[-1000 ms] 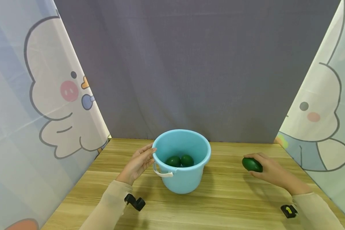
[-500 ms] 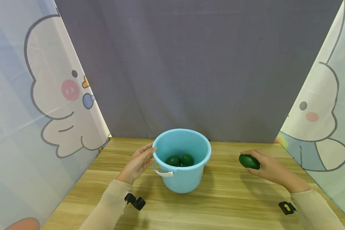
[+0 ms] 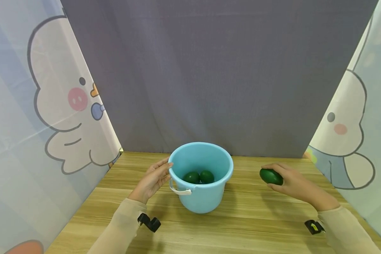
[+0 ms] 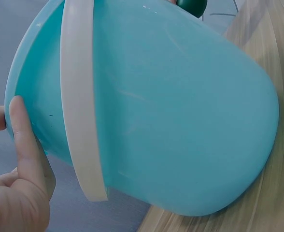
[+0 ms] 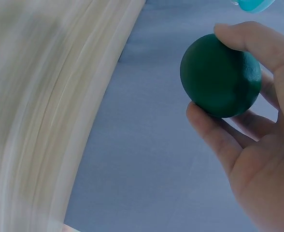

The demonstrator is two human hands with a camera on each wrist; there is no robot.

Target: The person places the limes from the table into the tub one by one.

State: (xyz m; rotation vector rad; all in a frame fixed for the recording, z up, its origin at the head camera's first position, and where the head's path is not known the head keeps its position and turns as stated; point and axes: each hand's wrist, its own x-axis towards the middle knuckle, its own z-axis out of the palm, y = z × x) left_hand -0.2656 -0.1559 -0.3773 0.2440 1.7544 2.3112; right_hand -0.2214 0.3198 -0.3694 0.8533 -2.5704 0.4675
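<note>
A light blue bucket (image 3: 203, 199) stands upright on the wooden table, its white handle (image 3: 180, 192) hanging down on the near left side. Inside it lie two dark green avocados, a left one (image 3: 191, 177) and a right one (image 3: 206, 177). My left hand (image 3: 151, 181) holds the bucket's left rim; the left wrist view shows the thumb (image 4: 23, 130) on the outer wall and a finger across the rim. To the right, my right hand (image 3: 293, 183) grips another dark green avocado (image 5: 219, 77) between thumb and fingers, above the table and apart from the bucket.
The wooden table (image 3: 241, 225) ends at a grey cloth (image 3: 209, 77) behind the bucket. Cartoon-printed curtains, left (image 3: 16, 158) and right (image 3: 378, 106), border both sides. A black camera mount sits on the left wrist (image 3: 149, 223) and another on the right (image 3: 313, 227).
My right hand has moved a little to the left and slightly up, carrying the avocado toward the bucket. The left hand and the bucket have stayed in place.
</note>
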